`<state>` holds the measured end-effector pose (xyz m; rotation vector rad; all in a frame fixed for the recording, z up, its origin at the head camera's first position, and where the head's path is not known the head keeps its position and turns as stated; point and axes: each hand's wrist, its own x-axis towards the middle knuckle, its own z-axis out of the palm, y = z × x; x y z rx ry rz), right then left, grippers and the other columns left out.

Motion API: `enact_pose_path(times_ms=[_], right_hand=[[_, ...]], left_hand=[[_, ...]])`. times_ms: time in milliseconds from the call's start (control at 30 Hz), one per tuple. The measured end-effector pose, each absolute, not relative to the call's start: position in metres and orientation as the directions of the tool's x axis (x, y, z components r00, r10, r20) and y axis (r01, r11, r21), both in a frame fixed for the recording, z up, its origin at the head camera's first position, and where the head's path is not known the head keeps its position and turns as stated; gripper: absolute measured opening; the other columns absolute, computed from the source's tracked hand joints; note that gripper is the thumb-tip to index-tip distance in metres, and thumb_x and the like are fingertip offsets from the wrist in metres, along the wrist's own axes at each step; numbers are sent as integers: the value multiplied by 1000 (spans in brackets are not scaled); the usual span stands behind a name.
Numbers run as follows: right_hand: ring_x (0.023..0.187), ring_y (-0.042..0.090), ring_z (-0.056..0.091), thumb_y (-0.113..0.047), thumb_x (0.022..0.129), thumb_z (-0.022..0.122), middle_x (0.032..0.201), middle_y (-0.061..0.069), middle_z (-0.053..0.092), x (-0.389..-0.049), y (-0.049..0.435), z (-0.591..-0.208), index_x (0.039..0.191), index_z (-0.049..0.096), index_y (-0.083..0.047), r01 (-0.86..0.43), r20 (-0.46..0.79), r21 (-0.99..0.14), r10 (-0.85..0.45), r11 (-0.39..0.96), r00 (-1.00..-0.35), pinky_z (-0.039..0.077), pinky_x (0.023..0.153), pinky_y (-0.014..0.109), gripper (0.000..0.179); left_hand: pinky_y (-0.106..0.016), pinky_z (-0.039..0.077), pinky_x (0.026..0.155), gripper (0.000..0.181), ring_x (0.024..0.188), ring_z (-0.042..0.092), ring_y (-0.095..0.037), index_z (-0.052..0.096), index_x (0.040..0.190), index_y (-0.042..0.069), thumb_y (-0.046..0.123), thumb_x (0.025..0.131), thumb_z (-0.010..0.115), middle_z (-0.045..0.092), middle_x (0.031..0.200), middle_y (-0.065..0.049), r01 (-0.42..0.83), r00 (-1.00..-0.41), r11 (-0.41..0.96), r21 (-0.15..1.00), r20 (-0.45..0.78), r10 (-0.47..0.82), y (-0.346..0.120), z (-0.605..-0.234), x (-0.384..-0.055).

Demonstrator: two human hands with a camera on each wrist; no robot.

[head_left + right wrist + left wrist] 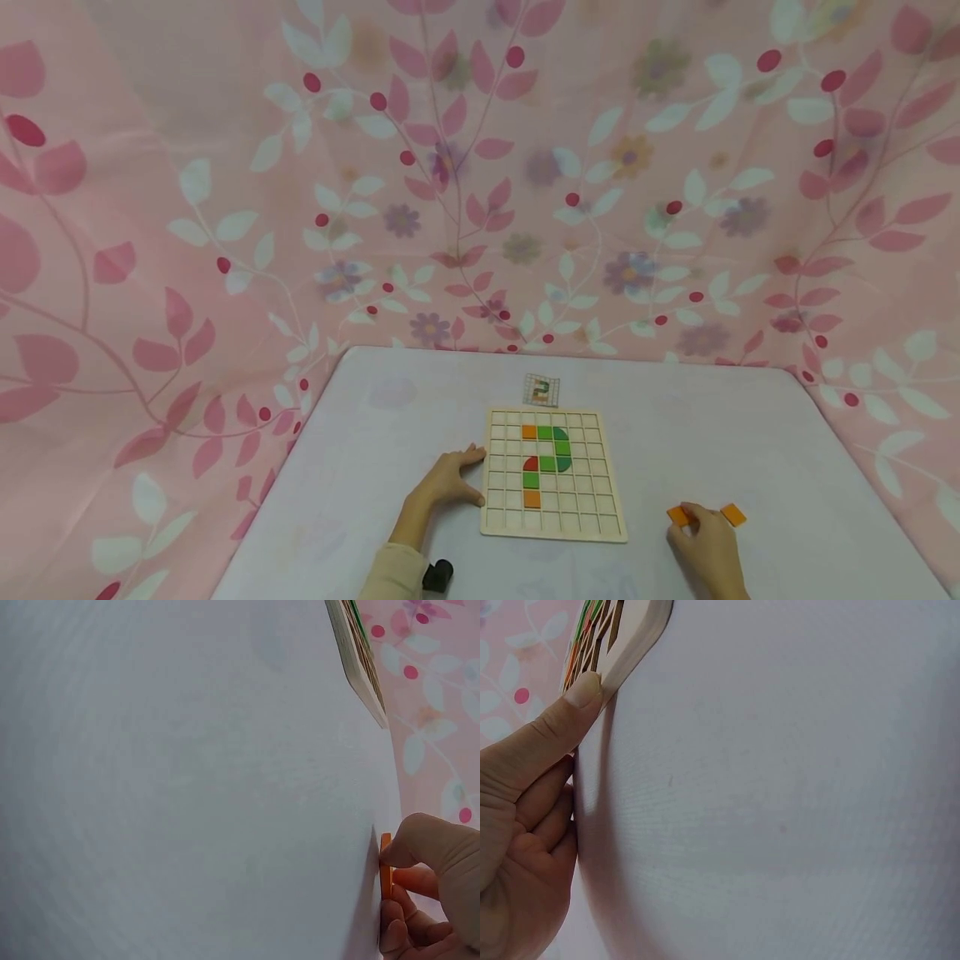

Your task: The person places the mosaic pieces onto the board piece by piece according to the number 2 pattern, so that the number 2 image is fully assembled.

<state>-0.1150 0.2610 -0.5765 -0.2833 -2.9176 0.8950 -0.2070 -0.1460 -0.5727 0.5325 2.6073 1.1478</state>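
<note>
A wooden grid board (555,523) lies on the table, with green, orange and red tiles forming a hooked shape in its cells. At its left edge rests my left hand (448,478), thumb and fingers spread apart; in the left wrist view the thumb (583,690) touches the board's rim. To the right of the board, my right hand (707,546) pinches an orange square tile (678,516) between thumb and fingers, low over the table. The right wrist view shows this tile edge-on (386,866). A second orange square tile (733,515) lies just right of that hand.
A small pattern card (542,390) with a coloured figure on a grid lies behind the board. Near my left sleeve (393,573) is a black object (438,575). A pink floral curtain (480,208) hangs behind the white-covered table (375,433).
</note>
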Motion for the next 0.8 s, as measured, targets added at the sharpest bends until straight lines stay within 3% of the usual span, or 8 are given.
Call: enact_pose_path(times_ms=[233,333,467,633,800], right_hand=[[83,32,59,-8,70,66,94,25,65,-117,259,-575,103,63,14,167,-19,-602,195,781,-981,50,78,50,40],[81,28,58,-5,69,68,92,20,65,-118,253,-574,102,65,11,104,47,-638,174,763,-984,52,73,37,36],[72,15,52,-2,68,71,86,11,64,-125,234,-569,96,69,6,-14,146,-680,118,733,-982,46,59,23,29],[67,9,49,1,66,76,83,5,64,-133,200,-567,90,71,2,-171,247,-744,29,646,-969,43,55,20,25],[69,10,52,1,67,76,86,5,67,-145,172,-570,94,72,1,-219,217,-823,-67,523,-974,45,57,19,27]], left_hand=[[-55,27,108,84,133,37,-38,51,131,-4,12,58,87,45,139,-21,228,-903,619,752,-74,422,-147,-571,-205],[-55,27,108,83,133,37,-37,51,131,-4,11,58,87,45,139,-20,231,-903,618,751,-71,424,-147,-570,-205],[-54,27,108,83,132,37,-37,52,131,-5,11,58,87,47,138,-20,239,-903,615,751,-61,426,-148,-570,-205],[-54,28,108,83,133,38,-36,51,131,-5,12,58,87,47,138,-19,248,-899,614,749,-58,434,-148,-571,-206],[-54,28,108,83,132,39,-36,52,131,-5,13,58,88,48,137,-19,255,-899,616,745,-52,435,-147,-572,-207]])
